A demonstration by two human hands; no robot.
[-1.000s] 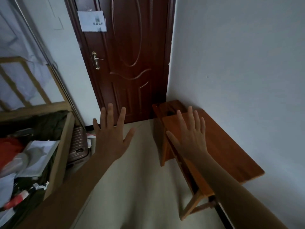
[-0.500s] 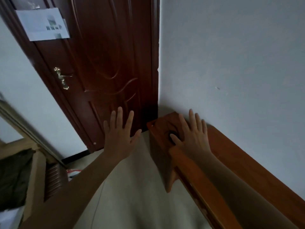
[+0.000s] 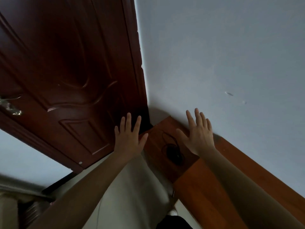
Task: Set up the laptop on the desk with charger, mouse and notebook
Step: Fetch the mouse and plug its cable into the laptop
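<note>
Door (image 3: 74, 71) and desk (image 3: 206, 192) nearer than before

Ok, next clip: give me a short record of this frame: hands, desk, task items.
left hand: open, fingers spread, holding nothing
right hand: open, fingers spread, holding nothing
desk: orange wood, against the wall
black corded item: on the darker wooden stand past the desk's end; mouse or charger, unclear
laptop, notebook: not in view
</note>
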